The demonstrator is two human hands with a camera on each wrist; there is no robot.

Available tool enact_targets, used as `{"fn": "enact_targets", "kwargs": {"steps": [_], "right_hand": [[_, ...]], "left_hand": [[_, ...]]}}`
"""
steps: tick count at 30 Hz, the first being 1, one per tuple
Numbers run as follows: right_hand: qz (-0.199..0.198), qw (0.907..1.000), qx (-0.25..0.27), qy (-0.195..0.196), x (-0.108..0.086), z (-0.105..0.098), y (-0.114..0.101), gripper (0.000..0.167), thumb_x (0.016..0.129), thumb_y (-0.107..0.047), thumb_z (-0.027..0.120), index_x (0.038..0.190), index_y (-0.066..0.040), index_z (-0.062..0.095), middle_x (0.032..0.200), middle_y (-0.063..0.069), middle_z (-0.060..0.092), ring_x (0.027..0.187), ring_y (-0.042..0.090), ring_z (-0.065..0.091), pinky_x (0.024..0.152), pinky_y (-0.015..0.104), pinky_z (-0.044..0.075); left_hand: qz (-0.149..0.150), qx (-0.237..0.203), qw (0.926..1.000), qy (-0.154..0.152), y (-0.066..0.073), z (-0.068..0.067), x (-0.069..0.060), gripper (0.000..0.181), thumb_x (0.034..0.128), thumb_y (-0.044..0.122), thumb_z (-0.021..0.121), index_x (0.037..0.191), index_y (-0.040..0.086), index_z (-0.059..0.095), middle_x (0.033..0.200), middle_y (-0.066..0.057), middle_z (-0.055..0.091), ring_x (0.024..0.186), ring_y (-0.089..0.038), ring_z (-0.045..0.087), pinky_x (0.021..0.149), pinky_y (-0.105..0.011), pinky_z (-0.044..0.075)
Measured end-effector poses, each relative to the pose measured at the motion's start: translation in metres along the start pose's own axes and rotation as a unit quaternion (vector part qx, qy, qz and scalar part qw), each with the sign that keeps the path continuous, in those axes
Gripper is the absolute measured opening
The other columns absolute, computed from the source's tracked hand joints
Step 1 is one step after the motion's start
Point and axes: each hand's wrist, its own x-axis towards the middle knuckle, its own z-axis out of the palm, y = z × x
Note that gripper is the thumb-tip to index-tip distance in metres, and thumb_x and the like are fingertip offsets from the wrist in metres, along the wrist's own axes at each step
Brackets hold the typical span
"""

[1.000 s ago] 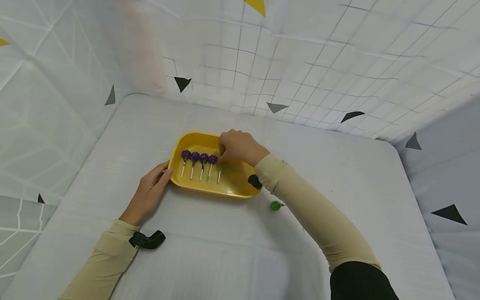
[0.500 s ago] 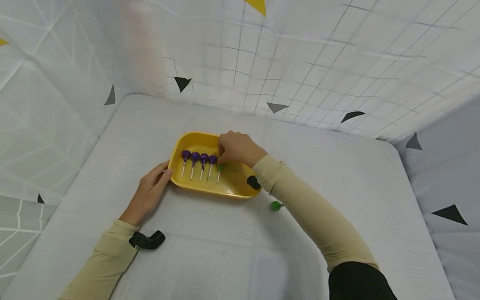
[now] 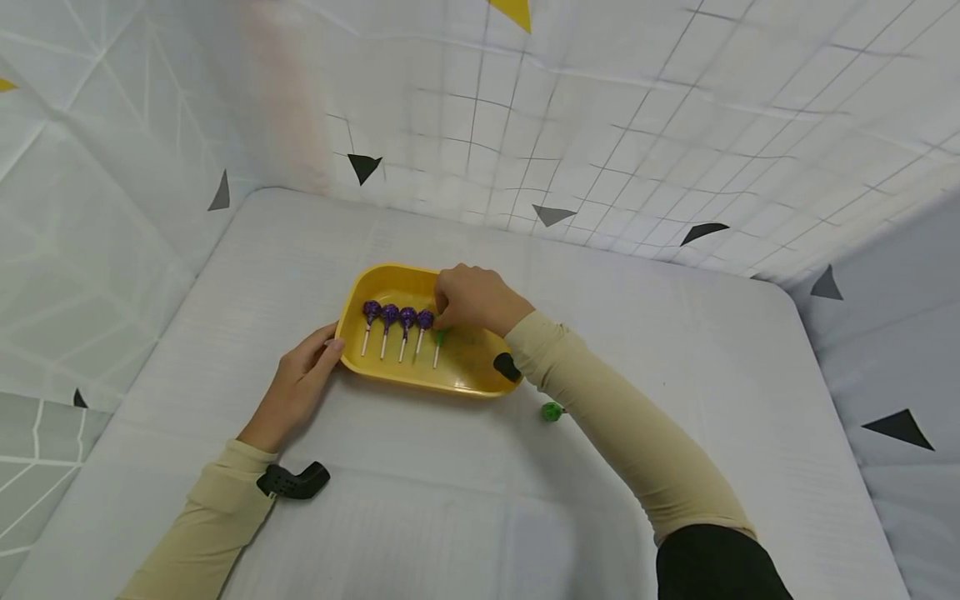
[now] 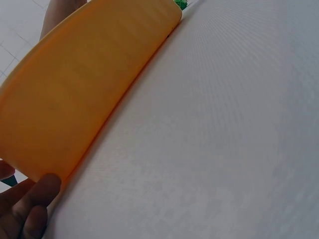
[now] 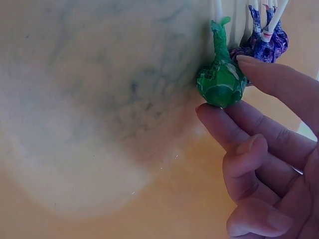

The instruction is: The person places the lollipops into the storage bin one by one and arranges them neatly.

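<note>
A yellow tray (image 3: 476, 379) sits on the table, with my left hand (image 3: 296, 383) gripping its left end, the thumb over the rim. The left wrist view shows the fingers (image 4: 46, 189) against the tray's outer wall. Inside the tray my right hand (image 3: 476, 296) pinches the round head of a green lollipop (image 5: 222, 82) between thumb and fingers. In the head view the hand hides that head, but the white stick shows, pointing toward me. Several purple lollipops (image 3: 407, 317) lie in a row just left of it, sticks also toward me.
Another green lollipop (image 3: 552, 411) lies on the white table (image 3: 420, 517), right of the tray and beside my right sleeve (image 3: 615, 417), which hides its stick. White patterned sheets (image 3: 555, 108) surround the table at the back and sides.
My right hand has shifted very slightly left and toward me with the green lollipop, close to the purple row. The left hand and tray have stayed in place.
</note>
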Motion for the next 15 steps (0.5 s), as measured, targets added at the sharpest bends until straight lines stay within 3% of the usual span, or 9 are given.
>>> {"fn": "enact_targets", "kwargs": {"steps": [15], "right_hand": [[0.009,0.9999,-0.001,0.008,-0.0058,-0.0034,0.0031,0.023,0.091,-0.038,0.079,0.096,-0.016,0.075,0.097,0.000,0.071,0.081,0.017,0.061,0.067,0.032,0.052]], "left_hand": [[0.000,0.001,1.0000,-0.001,-0.0007,0.0004,-0.0003,0.056,0.1125,0.039,0.041,0.157,0.006,0.042,0.160,-0.019,0.045,0.151,-0.037,0.040,0.120,-0.057,0.037]]}}
